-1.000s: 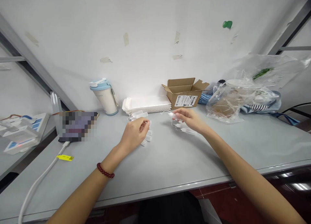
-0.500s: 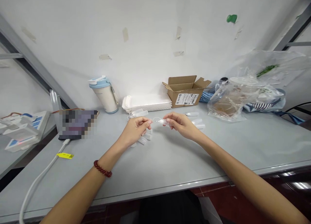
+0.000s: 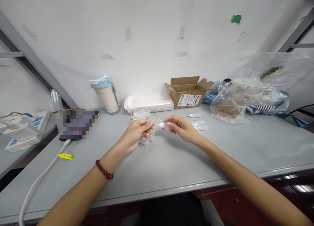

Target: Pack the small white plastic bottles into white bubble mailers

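Observation:
A small translucent bottle [image 3: 162,125] with a thin needle-like tip lies sideways between the fingers of my right hand [image 3: 180,128], the tip pointing left. My left hand [image 3: 138,132] pinches the end of a thin white loop [image 3: 157,119] that arcs over to the bottle; the piece inside these fingertips is too small to make out. The needle tip reaches up to the left fingertips. Behind and under my left hand lie several similar small bottles [image 3: 144,114], partly hidden. More small bottles [image 3: 195,115] rest on the table beyond my right hand.
A stack of white boxes or envelopes [image 3: 149,103] and an open cardboard box [image 3: 187,92] stand against the wall. A tumbler [image 3: 106,95] is at left, near a pixelated flat object [image 3: 78,125] with a white cable [image 3: 41,175]. Plastic bags [image 3: 233,103] lie at right.
My two hands have come closer together. The needle tip, earlier apart from my left fingertips, now reaches them. The view has shifted slightly.

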The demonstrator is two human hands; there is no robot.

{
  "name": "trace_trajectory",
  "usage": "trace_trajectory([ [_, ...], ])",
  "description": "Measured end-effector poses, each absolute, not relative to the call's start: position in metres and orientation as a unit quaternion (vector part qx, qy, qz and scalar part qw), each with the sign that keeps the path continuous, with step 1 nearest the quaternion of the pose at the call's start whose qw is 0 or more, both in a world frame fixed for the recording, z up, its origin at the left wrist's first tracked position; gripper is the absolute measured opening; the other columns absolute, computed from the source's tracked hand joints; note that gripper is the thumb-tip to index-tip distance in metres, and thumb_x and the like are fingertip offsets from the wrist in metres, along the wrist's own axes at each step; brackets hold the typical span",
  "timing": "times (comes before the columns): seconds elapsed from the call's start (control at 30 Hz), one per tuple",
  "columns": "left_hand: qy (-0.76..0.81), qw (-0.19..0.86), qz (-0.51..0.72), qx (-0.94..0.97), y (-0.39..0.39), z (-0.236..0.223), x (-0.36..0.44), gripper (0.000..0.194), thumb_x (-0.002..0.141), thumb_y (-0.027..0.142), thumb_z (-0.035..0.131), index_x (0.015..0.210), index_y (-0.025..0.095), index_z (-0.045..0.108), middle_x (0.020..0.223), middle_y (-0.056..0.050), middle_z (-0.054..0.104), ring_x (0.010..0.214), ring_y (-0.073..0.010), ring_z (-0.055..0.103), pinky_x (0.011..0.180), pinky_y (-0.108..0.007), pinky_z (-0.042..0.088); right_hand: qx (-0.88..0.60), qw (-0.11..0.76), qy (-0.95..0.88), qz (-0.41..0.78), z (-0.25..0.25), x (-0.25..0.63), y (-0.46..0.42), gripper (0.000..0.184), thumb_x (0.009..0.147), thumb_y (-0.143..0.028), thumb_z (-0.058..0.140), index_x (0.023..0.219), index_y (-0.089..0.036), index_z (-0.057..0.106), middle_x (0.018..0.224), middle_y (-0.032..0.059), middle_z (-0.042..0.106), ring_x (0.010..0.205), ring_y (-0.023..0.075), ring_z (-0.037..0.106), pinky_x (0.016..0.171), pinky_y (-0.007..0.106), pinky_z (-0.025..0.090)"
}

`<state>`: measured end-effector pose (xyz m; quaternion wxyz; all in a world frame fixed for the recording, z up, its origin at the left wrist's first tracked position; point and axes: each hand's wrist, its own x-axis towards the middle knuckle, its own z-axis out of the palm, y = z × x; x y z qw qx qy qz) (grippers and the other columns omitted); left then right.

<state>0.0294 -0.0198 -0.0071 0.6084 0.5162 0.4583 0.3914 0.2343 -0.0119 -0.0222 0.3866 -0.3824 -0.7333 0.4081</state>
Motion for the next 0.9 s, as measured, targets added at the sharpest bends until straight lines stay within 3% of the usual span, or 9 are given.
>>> trace_trajectory([
  [0.9, 0.456, 0.619, 0.389, 0.508, -0.0212, -0.0113, 0.0295, 0.026, 0.078, 0.035, 0.064, 0.067, 0.012, 0.059, 0.052, 0.004, 0.043, 0.045, -0.0036, 0.034, 0.041, -0.016, 0.024, -0.395, 0.389, -0.730, 0.400, -0.0203, 0.2318, -0.0148, 0.023, 0.088, -0.035, 0.045, 0.092, -0.017, 0.058, 0.074, 0.0013, 0.061, 0.057, 0.0092, 0.047, 0.056, 0.025, 0.038],
])
